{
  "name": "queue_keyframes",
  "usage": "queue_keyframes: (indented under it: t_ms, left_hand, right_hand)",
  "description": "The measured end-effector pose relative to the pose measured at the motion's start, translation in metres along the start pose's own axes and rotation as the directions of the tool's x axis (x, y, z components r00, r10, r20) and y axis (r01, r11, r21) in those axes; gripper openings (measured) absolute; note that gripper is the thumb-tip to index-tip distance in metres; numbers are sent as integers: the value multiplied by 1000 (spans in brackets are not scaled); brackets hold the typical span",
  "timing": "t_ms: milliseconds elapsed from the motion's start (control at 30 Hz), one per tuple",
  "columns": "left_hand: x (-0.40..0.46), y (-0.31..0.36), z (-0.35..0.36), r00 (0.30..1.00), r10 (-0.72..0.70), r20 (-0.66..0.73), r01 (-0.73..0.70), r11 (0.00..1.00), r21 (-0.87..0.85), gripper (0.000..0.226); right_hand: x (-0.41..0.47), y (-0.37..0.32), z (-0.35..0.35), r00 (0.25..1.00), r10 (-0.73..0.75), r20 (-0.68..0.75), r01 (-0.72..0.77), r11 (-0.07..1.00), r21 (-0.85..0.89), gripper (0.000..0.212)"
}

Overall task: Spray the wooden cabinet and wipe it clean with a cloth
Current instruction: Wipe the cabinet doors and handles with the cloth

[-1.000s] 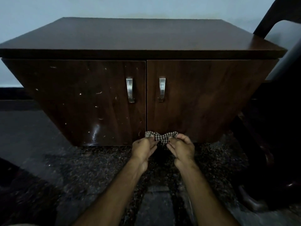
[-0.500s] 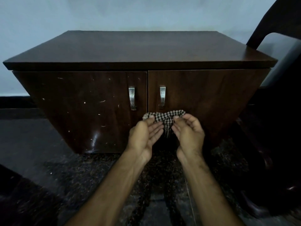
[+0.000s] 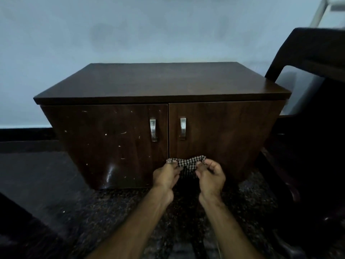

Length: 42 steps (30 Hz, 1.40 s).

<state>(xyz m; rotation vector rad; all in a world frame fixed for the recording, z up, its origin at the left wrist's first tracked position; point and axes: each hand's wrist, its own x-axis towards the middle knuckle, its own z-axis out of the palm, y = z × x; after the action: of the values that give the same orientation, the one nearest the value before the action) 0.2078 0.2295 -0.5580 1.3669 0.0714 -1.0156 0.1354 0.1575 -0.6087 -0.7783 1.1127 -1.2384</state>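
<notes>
Left hand (image 3: 166, 175): fingers curled, pinching the checked cloth (image 3: 187, 163).
Right hand (image 3: 211, 176): pinching the cloth's other end, before the cabinet (image 3: 224, 131).

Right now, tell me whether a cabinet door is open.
No, both doors of the cabinet sit shut, edges meeting flush between the two handles.

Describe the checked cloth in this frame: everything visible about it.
The checked cloth is a small piece of black-and-white woven fabric, bunched up rather than spread flat. The left hand pinches its left end and the right hand pinches its right end, stretching the top edge between them while the middle sags down. It is held in front of the wooden cabinet, low by the right door; contact with the door is unclear.
</notes>
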Motion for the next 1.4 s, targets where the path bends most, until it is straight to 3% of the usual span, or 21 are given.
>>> queue_keyframes:
  t_ms: [167, 333, 733, 967, 1100, 1200, 1400]
  left_hand:
    - [-25, 38, 11, 990, 130, 53, -127, 990, -62, 12]
    - [-50, 47, 18, 982, 172, 73, -159, 974, -161, 12]
    - [-84, 80, 15, 968, 235, 90, -207, 946, -250, 14]
    - [-106, 122, 27, 899, 408, 161, -348, 887, -303, 18]
    - [-120, 134, 20, 854, 464, 233, -403, 875, -266, 17]
    - [-119, 133, 11, 849, 467, 247, -415, 879, -235, 16]
    - [-98, 103, 0, 911, 328, 250, -300, 943, -144, 30]
  right_hand:
    - [-8, -47, 26, 990, -139, -28, 141, 985, 98, 23]
    - [-22, -76, 37, 979, -196, -51, 201, 972, 118, 25]
    - [-51, -108, 59, 910, -393, 134, 379, 918, 117, 27]
    - [-52, -146, 78, 865, -485, 125, 457, 867, 199, 33]
    - [-56, -158, 67, 800, -579, 154, 533, 805, 260, 33]
    - [-61, -148, 56, 764, -616, 192, 578, 785, 220, 36]
    - [-64, -114, 41, 784, -544, 299, 569, 822, 3, 46]
